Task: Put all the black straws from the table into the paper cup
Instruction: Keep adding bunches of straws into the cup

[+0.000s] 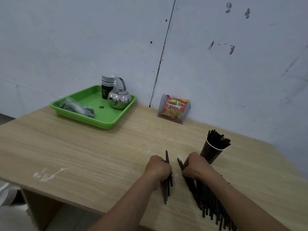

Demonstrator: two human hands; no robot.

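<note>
Down in the lower middle of the frame, the left hand (158, 169) has its fingers curled round a small bunch of black straws (167, 192). The ends of this bunch stick out above and below the fist and lie against the wooden table (83, 155). Just to its right, the right hand (195, 167) is curled too, its fingers closed on the top end of a larger pile of straws (208, 204). That pile fans out along the tabletop toward the lower right corner, partly under the forearm, and a few tips show beyond the knuckles. The paper cup (210, 153), dark with a white rim, stands upright right of centre, just behind the right hand. It holds a thick sheaf of straws (217, 138) leaning to the right. Toward the upper left of the table sits a green tray (108, 124) with a steel kettle (119, 100), a stack of cups (107, 84) and a clear plastic bag (78, 107). A red snack packet (174, 107) stands in a clear holder (187, 112) against the wall (233, 72).
</note>
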